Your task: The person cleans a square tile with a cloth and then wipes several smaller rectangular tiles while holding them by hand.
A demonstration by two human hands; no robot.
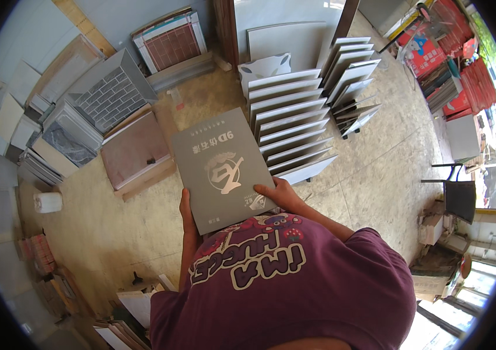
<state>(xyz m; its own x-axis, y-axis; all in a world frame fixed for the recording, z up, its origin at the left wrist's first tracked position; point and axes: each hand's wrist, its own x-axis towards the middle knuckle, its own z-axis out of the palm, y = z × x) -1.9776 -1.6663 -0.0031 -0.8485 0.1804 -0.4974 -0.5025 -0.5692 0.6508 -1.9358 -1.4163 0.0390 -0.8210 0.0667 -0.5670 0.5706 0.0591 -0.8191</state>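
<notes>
One flat grey book is in your two hands, held out in front of your purple shirt and above the pale floor. Your right hand pinches its lower right corner, the thumb lying flat across the cover and the other fingers out of sight beneath. Your left hand clasps the left edge near the bottom, with one digit running up along the side; its remaining fingers are hidden, so you cannot tell how far apart they stand. The cover faces up, its pale round emblem clear of both hands, and the book tilts slightly, its top edge leaning left. Whether its lower edge touches your shirt cannot be told. Just beyond its right side stands a row of panels; a brown slab lies near its left side.
</notes>
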